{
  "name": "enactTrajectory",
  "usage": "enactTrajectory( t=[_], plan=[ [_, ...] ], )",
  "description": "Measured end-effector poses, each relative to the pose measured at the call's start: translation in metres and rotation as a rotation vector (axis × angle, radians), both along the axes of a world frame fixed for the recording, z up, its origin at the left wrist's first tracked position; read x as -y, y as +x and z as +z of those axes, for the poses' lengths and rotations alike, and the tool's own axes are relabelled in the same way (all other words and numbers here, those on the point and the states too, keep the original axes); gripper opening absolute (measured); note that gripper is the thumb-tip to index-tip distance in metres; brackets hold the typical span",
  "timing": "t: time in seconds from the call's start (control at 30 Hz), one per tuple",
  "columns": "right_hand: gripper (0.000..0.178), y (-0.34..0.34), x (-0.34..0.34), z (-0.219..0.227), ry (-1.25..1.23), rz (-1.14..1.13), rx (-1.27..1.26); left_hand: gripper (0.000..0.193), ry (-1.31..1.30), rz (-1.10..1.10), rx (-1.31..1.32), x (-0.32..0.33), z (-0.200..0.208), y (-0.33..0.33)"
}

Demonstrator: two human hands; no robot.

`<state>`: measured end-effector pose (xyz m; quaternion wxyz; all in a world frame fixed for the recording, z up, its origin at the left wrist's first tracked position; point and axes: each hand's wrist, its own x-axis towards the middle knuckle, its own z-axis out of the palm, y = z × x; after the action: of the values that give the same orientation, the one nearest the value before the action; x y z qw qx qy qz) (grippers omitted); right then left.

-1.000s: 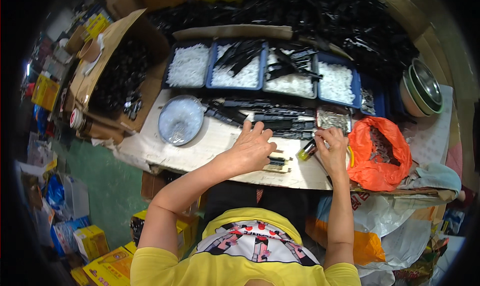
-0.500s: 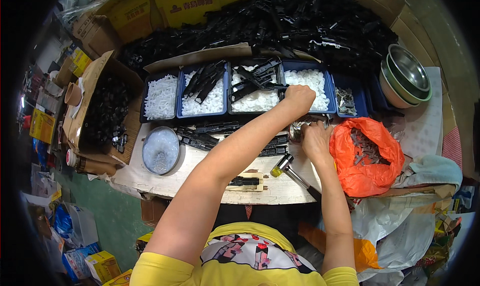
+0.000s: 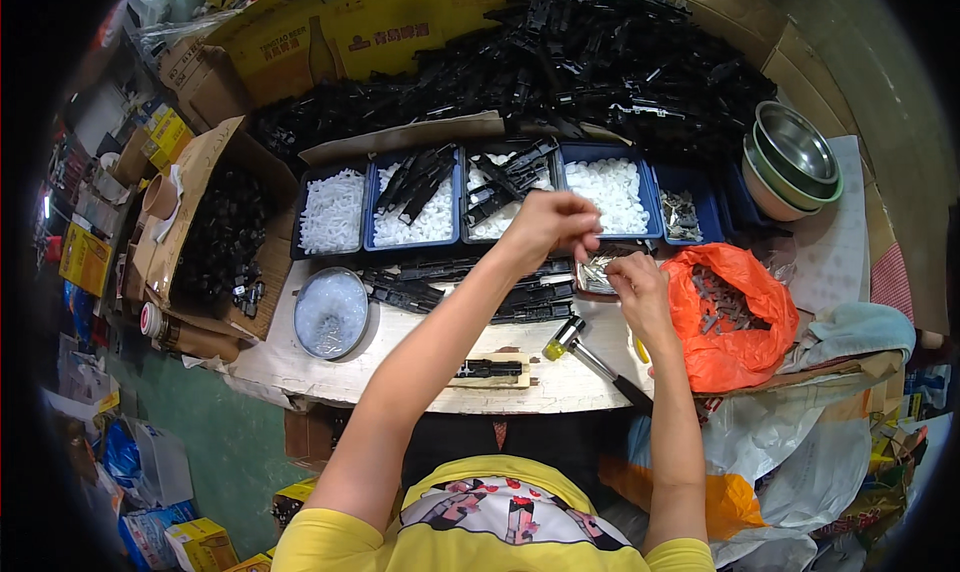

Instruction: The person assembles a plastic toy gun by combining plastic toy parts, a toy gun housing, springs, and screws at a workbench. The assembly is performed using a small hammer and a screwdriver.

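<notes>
My left hand (image 3: 553,228) is raised over the front edge of the blue bins, its fingers pinched together. What they hold, if anything, is too small to make out. My right hand (image 3: 641,290) is beside a small dish of shiny metal pins (image 3: 598,275), fingertips drawn together at its right side; I cannot tell what is between them. Nearer to me, a black plastic assembly (image 3: 488,369) lies in a pale wooden fixture (image 3: 525,370). A hammer (image 3: 594,357) with a yellow-tipped head lies to its right. More black assemblies (image 3: 535,302) lie in a row behind.
Blue bins hold white plastic parts (image 3: 607,194) and small metal pieces (image 3: 680,215). A round dish (image 3: 330,314) stands left. An orange bag (image 3: 740,352) of grey parts is right, below stacked bowls (image 3: 797,150). A carton (image 3: 262,307) stands far left; black parts (image 3: 600,67) are heaped behind.
My left hand has drawn back from the right-hand bin of white parts, leftward and toward me. My right hand has lifted off the pin dish and shifted slightly toward me.
</notes>
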<state>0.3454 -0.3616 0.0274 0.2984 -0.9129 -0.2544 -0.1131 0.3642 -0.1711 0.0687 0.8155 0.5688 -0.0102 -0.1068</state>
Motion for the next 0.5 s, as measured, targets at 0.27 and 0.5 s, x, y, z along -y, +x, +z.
enactTrajectory(
  t=[0.27, 0.5],
  plan=[
    [0.008, -0.051, -0.037, 0.039, 0.293, 0.35, 0.011, 0.022, -0.644, -0.005, -0.127, -0.024, -0.049, -0.12],
    [0.007, -0.073, -0.062, 0.042, 0.271, 0.422, -0.052, 0.015, -0.724, -0.003, -0.035, -0.035, -0.053, -0.15]
  ],
)
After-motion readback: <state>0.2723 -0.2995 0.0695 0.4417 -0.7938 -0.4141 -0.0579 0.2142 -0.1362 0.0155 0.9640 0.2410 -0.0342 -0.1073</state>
